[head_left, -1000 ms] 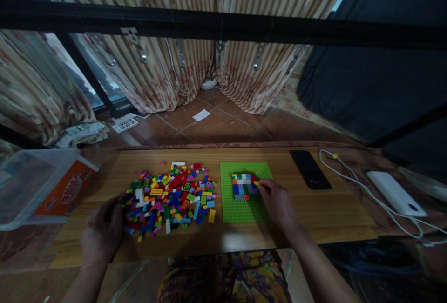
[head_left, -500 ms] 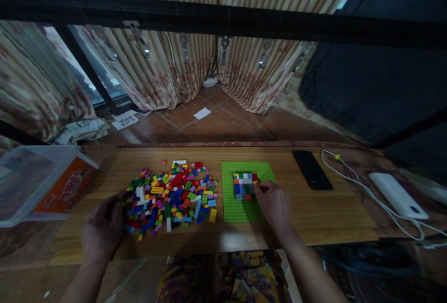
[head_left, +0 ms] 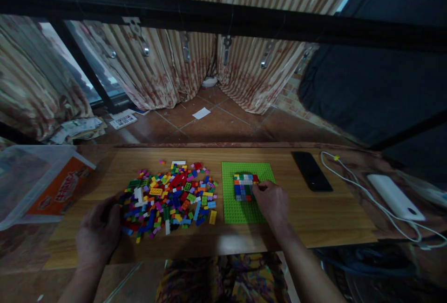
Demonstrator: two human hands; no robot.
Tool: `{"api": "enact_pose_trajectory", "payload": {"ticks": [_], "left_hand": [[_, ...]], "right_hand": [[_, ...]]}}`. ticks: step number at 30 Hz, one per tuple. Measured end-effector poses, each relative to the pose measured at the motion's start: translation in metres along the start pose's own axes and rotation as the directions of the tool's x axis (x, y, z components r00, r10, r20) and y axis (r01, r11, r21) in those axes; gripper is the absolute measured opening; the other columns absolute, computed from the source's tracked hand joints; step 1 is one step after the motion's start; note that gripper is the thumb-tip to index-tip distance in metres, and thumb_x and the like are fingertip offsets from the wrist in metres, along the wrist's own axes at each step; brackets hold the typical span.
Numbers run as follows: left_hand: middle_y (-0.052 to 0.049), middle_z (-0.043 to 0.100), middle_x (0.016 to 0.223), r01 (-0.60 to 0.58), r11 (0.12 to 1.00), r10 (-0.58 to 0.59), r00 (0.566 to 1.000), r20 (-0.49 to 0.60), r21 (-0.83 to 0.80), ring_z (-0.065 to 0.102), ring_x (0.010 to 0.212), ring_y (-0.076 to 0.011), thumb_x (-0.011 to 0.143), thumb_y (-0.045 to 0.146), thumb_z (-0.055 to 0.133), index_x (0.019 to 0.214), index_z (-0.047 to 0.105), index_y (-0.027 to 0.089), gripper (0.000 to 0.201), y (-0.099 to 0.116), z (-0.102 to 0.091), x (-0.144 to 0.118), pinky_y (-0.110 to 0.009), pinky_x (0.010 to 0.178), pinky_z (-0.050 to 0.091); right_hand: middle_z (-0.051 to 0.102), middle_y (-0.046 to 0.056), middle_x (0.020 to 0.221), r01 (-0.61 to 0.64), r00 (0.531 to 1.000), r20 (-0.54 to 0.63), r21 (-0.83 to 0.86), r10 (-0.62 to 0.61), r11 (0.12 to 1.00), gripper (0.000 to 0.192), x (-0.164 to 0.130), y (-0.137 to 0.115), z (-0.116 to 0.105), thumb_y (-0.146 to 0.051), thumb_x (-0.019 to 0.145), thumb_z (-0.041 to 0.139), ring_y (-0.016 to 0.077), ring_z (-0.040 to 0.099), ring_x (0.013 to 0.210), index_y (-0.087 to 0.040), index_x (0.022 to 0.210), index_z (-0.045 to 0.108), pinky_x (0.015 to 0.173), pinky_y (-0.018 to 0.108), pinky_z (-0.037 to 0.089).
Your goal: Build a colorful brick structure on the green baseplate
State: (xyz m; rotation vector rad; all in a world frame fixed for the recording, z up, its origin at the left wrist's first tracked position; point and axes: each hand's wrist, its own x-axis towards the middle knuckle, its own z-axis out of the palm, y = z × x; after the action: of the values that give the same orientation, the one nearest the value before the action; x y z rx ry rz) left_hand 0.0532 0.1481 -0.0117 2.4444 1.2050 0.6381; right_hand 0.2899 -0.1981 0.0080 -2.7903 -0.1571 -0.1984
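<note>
Your right hand (head_left: 271,202) rests on the green baseplate (head_left: 240,212), fingers together against the right edge of the small multicoloured brick block (head_left: 244,185) built near its far-centre. Most of the baseplate is bare. The loose brick pile (head_left: 171,196) lies left on the tabletop (head_left: 331,214), largely unused. Your left hand (head_left: 99,233) curls loosely at its near-left edge; no brick is visibly held.

One green baseplate (head_left: 244,212), one brick pile (head_left: 169,198), one phone (head_left: 311,177), two hands.
</note>
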Motion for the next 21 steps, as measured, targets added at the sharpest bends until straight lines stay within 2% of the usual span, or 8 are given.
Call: {"api": "enact_pose_trajectory", "payload": {"ticks": [4, 11, 21], "left_hand": [[-0.011, 0.068, 0.103, 0.030, 0.999, -0.030, 0.999, 0.020, 0.011, 0.064, 0.095, -0.0274, 0.083, 0.044, 0.046, 0.108, 0.064, 0.019, 0.039, 0.001, -0.001, 0.000, -0.039, 0.081, 0.052], [-0.011, 0.067, 0.106, 0.044, 0.999, -0.044, 0.999, 0.032, 0.010, 0.063, 0.099, -0.0287, 0.082, 0.044, 0.046, 0.106, 0.064, 0.019, 0.039, 0.005, -0.004, 0.001, -0.041, 0.084, 0.052], [-0.012, 0.067, 0.104, 0.034, 0.999, -0.034, 0.999, 0.025, 0.012, 0.064, 0.097, -0.0285, 0.083, 0.046, 0.044, 0.107, 0.063, 0.019, 0.041, 0.004, -0.003, 0.001, -0.040, 0.081, 0.052]], "right_hand": [[0.073, 0.010, 0.068, -0.012, 1.000, 0.014, 0.027, 0.012, 1.000, 0.024, 0.003, 0.000, 0.000, -0.036, 0.080, 0.056, 0.0238, 0.068, 0.061, -0.021, 0.072, 0.073, 0.051, 0.029, 0.039], [0.074, 0.010, 0.072, -0.031, 0.993, 0.118, 0.136, 0.015, 0.990, 0.020, 0.011, 0.005, -0.002, -0.033, 0.077, 0.059, 0.0257, 0.069, 0.068, -0.020, 0.070, 0.073, 0.055, 0.030, 0.042], [0.073, 0.007, 0.067, -0.027, 0.994, 0.112, 0.381, -0.017, 0.924, 0.029, 0.012, 0.022, -0.002, -0.048, 0.071, 0.066, 0.0224, 0.068, 0.063, -0.019, 0.068, 0.070, 0.055, 0.029, 0.045]]}}
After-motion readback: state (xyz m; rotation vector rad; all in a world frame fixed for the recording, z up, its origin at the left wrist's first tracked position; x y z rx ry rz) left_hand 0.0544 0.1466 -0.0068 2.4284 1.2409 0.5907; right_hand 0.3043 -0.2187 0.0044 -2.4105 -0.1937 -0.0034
